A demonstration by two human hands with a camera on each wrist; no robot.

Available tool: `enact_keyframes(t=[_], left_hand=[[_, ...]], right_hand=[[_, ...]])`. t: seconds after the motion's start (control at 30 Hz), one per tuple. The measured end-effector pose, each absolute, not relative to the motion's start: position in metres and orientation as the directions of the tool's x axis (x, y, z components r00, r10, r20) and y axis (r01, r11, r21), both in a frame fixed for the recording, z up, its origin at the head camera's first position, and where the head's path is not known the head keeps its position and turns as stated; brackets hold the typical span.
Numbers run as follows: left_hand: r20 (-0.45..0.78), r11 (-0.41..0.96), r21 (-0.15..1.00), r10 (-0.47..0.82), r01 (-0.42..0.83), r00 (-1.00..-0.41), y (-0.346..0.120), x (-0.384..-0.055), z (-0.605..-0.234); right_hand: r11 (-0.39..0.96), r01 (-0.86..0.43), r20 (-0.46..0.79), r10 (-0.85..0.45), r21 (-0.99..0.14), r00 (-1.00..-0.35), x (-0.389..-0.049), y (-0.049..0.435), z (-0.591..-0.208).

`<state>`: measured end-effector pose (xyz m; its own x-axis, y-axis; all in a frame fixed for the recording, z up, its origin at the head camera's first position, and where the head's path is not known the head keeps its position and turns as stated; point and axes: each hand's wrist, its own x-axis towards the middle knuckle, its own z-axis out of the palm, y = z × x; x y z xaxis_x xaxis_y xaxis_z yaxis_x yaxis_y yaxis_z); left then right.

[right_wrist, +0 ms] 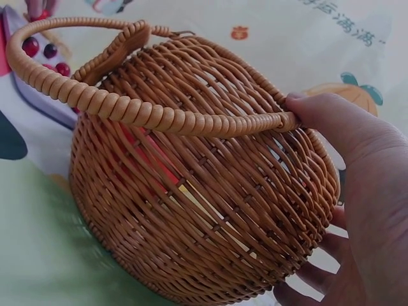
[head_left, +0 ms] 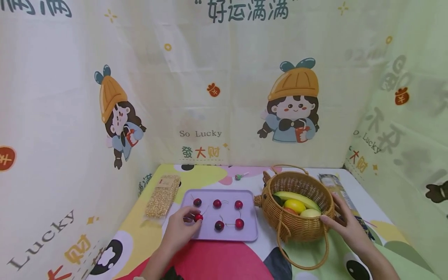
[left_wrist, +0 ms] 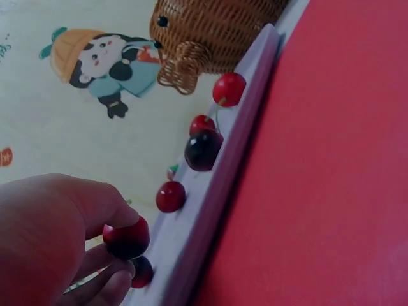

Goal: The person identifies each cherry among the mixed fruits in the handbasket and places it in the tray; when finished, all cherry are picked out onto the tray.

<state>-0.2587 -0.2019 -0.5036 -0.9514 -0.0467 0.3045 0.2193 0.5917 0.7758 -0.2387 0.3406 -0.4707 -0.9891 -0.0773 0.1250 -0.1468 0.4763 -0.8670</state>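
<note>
My left hand point(head_left: 181, 228) pinches a red cherry point(left_wrist: 126, 237) between thumb and fingers, at the left part of a lilac tray point(head_left: 227, 235). Several other cherries lie spread over the tray, among them one dark cherry point(head_left: 219, 225) and one red cherry point(head_left: 239, 223). To the right stands a wicker basket point(right_wrist: 191, 185) with a banana point(head_left: 297, 197), a lemon point(head_left: 294, 205) and other fruit inside. My right hand point(head_left: 344, 221) grips the basket's right side, thumb on the rim near the handle's end and fingers along the outer wall.
A clear bag of pale kernels point(head_left: 163, 196) lies left of the tray. Behind the tray is a small green-and-pink item point(head_left: 239, 177). A long printed packet point(head_left: 332, 182) lies behind the basket's right side. The basket's front handle point(head_left: 308, 267) hangs down onto the cloth.
</note>
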Motion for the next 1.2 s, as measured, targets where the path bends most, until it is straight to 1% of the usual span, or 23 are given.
enact_keyframes(t=[0.1,0.4,0.63,0.97,1.07,1.2], left_hand=[[0.276,0.61,0.771,-0.062,0.183,-0.959,-0.207,-0.26,-0.509],[0.244,0.636,0.76,-0.091,0.132,-0.966,-0.215,-0.256,-0.519],[0.224,0.653,0.75,-0.098,0.108,-0.97,-0.216,-0.257,-0.524],[0.259,0.652,0.747,-0.101,0.133,-0.96,-0.22,-0.256,-0.523],[0.305,0.67,0.724,-0.098,0.164,-0.947,-0.218,-0.256,-0.52],[0.404,0.693,0.685,-0.105,0.225,-0.909,-0.212,-0.258,-0.511]], right_hand=[[0.467,-0.147,0.126,-0.076,-0.872,-0.989,-0.238,0.339,-0.472],[0.452,-0.167,0.135,-0.101,-0.876,-0.986,-0.243,0.329,-0.468],[0.454,-0.138,0.108,-0.092,-0.88,-0.99,-0.24,0.329,-0.468],[0.471,-0.102,0.069,-0.085,-0.876,-0.994,-0.242,0.327,-0.466],[0.498,-0.114,0.078,-0.093,-0.86,-0.993,-0.241,0.327,-0.464],[0.495,-0.179,0.134,-0.126,-0.85,-0.983,-0.239,0.329,-0.461]])
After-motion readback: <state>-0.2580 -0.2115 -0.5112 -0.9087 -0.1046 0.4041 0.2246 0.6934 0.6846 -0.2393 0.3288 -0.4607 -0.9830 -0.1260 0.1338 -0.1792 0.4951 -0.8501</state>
